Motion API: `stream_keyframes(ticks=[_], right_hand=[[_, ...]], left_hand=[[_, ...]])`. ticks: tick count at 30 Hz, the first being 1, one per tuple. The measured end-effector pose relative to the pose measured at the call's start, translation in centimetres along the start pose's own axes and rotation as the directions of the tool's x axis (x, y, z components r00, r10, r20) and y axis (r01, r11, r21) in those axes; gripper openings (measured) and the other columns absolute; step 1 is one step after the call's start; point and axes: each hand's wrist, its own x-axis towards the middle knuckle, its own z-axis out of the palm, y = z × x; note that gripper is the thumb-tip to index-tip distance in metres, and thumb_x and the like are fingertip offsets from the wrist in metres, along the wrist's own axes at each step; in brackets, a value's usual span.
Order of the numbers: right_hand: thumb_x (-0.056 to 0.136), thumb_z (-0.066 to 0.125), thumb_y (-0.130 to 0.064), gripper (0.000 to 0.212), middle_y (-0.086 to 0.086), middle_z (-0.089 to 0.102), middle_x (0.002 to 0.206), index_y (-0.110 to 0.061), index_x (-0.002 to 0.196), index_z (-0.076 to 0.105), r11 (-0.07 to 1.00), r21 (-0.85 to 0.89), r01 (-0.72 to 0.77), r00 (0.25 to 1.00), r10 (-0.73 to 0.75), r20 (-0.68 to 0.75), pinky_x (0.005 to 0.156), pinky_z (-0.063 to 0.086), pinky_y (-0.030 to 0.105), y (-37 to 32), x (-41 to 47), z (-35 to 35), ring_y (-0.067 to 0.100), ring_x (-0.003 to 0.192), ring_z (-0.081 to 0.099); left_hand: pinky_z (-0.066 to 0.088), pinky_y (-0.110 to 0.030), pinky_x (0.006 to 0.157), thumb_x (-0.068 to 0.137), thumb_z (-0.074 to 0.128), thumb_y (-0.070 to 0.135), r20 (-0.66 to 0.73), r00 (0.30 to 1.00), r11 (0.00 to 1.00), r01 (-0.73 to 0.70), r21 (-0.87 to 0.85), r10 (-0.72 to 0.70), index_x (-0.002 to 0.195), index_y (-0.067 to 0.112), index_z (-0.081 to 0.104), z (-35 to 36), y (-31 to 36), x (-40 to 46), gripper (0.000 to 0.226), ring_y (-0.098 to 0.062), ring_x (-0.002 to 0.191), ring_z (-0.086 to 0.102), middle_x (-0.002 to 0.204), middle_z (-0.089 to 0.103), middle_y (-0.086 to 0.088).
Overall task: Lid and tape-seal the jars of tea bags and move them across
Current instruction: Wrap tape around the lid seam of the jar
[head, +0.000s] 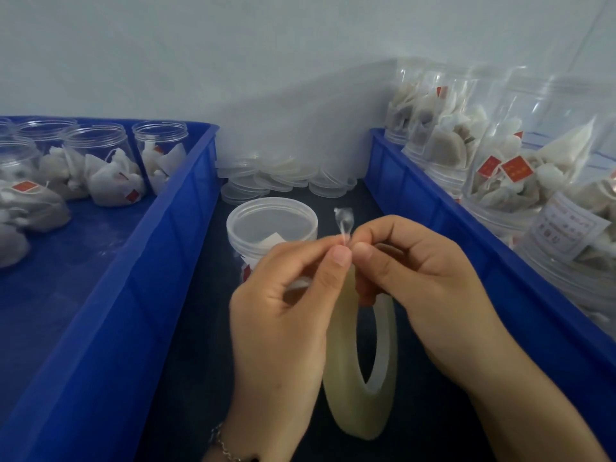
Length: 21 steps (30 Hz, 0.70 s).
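Note:
A clear lidded jar (271, 228) of tea bags stands upright on the dark table between two blue trays. In front of it a roll of clear tape (360, 371) stands on edge. My left hand (283, 315) and my right hand (423, 278) meet above the roll, each pinching the crumpled free end of the tape (345, 221) between thumb and fingertips. My right hand's fingers also reach round the top of the roll. The jar's lower part is hidden behind my left hand.
The left blue tray (110, 295) holds several open jars (96, 161) of tea bags. The right blue tray (466, 235) holds several sealed jars (520, 168) lying stacked. Loose clear lids (283, 181) are piled against the white wall behind the jar.

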Motion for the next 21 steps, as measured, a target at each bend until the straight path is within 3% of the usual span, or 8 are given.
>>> stream_keyframes(ticks=[7,9,11,16,19,21], right_hand=[[0.07,0.053,-0.04,0.027,-0.009,0.062,0.069,-0.018,0.082,0.063,0.99,-0.129,0.057,0.998,-0.059,-0.016,0.058,0.048,0.013,-0.1,-0.1,0.2,0.005,0.063,0.059],[0.069,0.053,-0.042,0.028,-0.009,0.062,0.07,-0.019,0.08,0.063,0.989,-0.136,0.057,0.997,-0.063,-0.036,0.058,0.048,0.013,-0.1,-0.2,0.2,0.005,0.063,0.059],[0.067,0.053,-0.042,0.028,-0.009,0.063,0.069,-0.019,0.08,0.063,0.994,-0.102,0.042,0.998,-0.047,-0.043,0.057,0.049,0.012,-0.1,-0.2,0.2,0.004,0.061,0.06],[0.074,0.058,-0.038,0.017,-0.008,0.061,0.068,-0.021,0.079,0.06,0.99,-0.136,0.027,0.999,-0.033,-0.042,0.055,0.049,0.014,0.1,-0.3,0.6,0.005,0.06,0.058],[0.078,0.046,-0.034,0.013,-0.004,0.059,0.072,-0.025,0.077,0.055,0.974,-0.225,0.034,0.993,-0.059,-0.104,0.056,0.05,0.019,0.4,-0.4,1.1,0.01,0.061,0.055],[0.078,0.043,-0.032,0.013,-0.007,0.057,0.07,-0.024,0.076,0.053,0.98,-0.198,0.007,0.978,-0.048,-0.203,0.054,0.047,0.018,0.4,-0.2,0.7,0.007,0.058,0.053]], left_hand=[[0.048,-0.007,0.061,0.075,0.067,0.039,0.019,0.992,0.982,-0.123,0.146,0.122,0.083,0.038,0.066,-0.8,0.5,0.4,0.008,0.0,0.075,0.067,0.081,0.069,0.017],[0.047,-0.006,0.056,0.07,0.074,0.043,0.018,0.998,0.995,-0.054,0.087,0.053,0.076,0.037,0.067,-0.7,0.7,0.4,0.011,0.002,0.07,0.066,0.075,0.069,0.018],[0.047,-0.006,0.055,0.068,0.065,0.046,0.043,0.998,0.999,0.037,0.011,-0.038,0.072,0.035,0.067,-0.6,0.7,0.5,0.011,0.002,0.066,0.066,0.07,0.069,0.018],[0.045,-0.005,0.055,0.072,0.054,0.046,0.124,0.989,0.996,0.077,0.048,-0.082,0.075,0.03,0.065,-0.7,0.4,0.7,0.019,0.003,0.066,0.065,0.069,0.068,0.019],[0.047,-0.008,0.055,0.072,0.051,0.046,0.073,0.99,0.993,0.117,0.011,-0.118,0.074,0.027,0.065,-0.5,0.5,0.5,0.024,0.0,0.064,0.065,0.068,0.067,0.015],[0.052,-0.015,0.058,0.074,0.051,0.041,-0.047,0.974,0.961,0.209,-0.182,-0.221,0.067,0.023,0.065,-0.8,0.2,0.8,0.024,-0.004,0.057,0.063,0.062,0.064,0.01]])
